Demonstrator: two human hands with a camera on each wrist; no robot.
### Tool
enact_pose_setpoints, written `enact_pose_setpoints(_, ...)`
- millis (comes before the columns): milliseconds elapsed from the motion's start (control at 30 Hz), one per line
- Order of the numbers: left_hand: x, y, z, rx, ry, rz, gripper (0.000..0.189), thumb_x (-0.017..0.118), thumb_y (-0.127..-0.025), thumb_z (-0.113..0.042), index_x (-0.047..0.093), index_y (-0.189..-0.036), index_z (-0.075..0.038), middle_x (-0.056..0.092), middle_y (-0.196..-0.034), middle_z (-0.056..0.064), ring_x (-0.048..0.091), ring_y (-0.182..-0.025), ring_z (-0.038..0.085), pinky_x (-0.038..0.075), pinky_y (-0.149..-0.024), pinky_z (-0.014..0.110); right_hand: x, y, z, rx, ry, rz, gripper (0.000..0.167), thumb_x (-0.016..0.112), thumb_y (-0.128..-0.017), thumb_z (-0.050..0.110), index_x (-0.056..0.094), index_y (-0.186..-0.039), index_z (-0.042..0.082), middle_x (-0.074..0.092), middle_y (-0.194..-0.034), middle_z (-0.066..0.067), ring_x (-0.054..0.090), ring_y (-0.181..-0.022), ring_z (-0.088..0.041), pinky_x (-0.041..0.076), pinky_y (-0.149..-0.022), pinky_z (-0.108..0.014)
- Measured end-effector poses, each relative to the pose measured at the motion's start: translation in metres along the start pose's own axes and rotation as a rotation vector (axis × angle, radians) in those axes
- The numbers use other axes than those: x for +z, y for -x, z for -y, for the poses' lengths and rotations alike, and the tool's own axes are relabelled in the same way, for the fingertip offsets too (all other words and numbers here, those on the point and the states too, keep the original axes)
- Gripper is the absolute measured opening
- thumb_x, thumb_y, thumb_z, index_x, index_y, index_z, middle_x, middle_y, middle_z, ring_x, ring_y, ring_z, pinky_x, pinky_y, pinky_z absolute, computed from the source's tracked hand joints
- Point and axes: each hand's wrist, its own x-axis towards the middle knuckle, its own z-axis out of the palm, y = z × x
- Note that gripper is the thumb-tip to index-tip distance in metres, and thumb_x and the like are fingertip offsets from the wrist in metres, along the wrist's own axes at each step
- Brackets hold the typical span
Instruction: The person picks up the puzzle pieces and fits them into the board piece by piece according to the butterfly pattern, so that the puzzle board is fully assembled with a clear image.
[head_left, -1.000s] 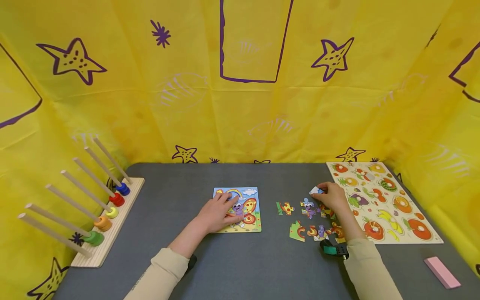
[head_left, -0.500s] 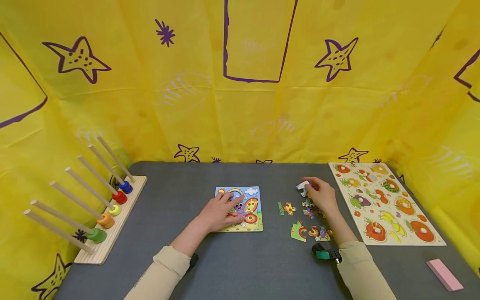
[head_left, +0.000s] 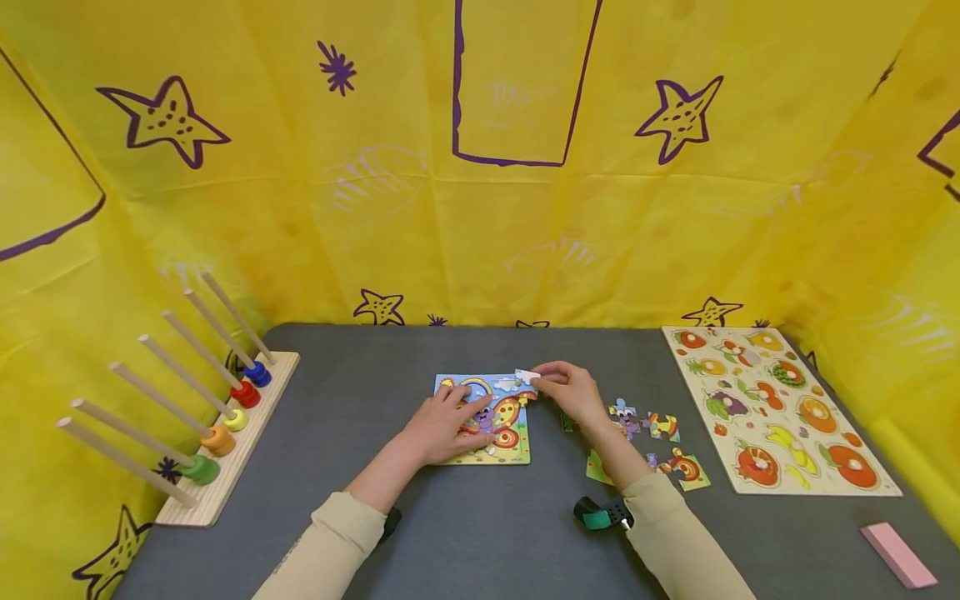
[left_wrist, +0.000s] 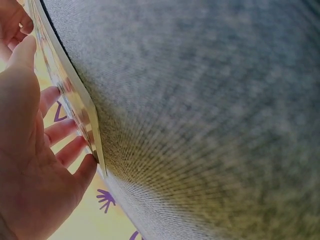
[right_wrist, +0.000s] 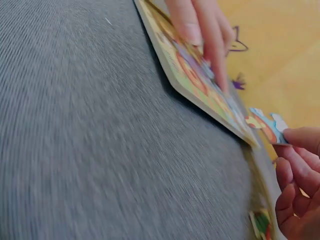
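Observation:
A square butterfly puzzle board (head_left: 474,457) lies flat on the dark table. Across its left side rests my left hand (head_left: 442,425), fingers spread and touching the picture; the left wrist view shows the fingertips along the board's edge (left_wrist: 82,100). My right hand (head_left: 573,392) pinches a puzzle piece (right_wrist: 270,127) with blue sky, white cloud and an orange wing part between thumb and fingers. That piece is over the board's upper right corner; whether it touches the board cannot be told. Several loose puzzle pieces (head_left: 663,426) lie to the right, some partly hidden under my right forearm.
At the left stands a wooden peg rack (head_left: 225,450) with upright rods and coloured rings. A fruit puzzle board (head_left: 731,450) lies at the right, with a pink block (head_left: 898,555) nearer the front. Yellow patterned cloth (head_left: 480,233) walls the table's back and sides.
My right hand has carried the sky piece leftward from the loose pieces to the board's upper right corner. The left hand stays on the board; the view has shifted slightly.

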Motion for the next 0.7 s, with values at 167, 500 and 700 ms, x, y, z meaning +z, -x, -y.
enact_pose_setpoints(167,0.002,-0.002,0.001,-0.022,-0.013,0.019,0.069,0.055,-0.091,-0.061,0.044,-0.149,-0.026,0.040,-0.145,0.014,0.034,-0.131,0.036,0.038,-0.099,0.056,0.015,-0.004,0.002,-0.034,0.076,0.000,0.025,0.076,-0.086,0.027,0.074,-0.103,0.009,0.074,-0.090,-0.003,0.066,-0.088,-0.018,0.047,-0.080,-0.035)
enact_pose_setpoints(500,0.005,-0.002,0.001,-0.017,-0.049,0.045,0.067,0.050,-0.092,-0.064,0.040,-0.150,-0.032,0.036,-0.148,0.014,0.033,-0.132,0.036,0.037,-0.099,0.056,0.030,-0.012,0.002,-0.194,0.293,-0.044,0.016,0.079,-0.083,0.024,0.076,-0.092,0.012,0.063,-0.073,0.005,0.056,-0.070,-0.013,0.042,-0.067,-0.030)
enact_pose_setpoints(700,0.005,-0.002,0.001,-0.020,-0.050,0.043,0.067,0.050,-0.092,-0.064,0.041,-0.150,-0.032,0.037,-0.148,0.014,0.033,-0.131,0.036,0.037,-0.099,0.055,0.033,-0.014,-0.001,-0.193,0.313,-0.046,0.016,0.079,-0.083,0.025,0.074,-0.092,0.012,0.061,-0.072,0.004,0.053,-0.069,-0.014,0.039,-0.066,-0.029)
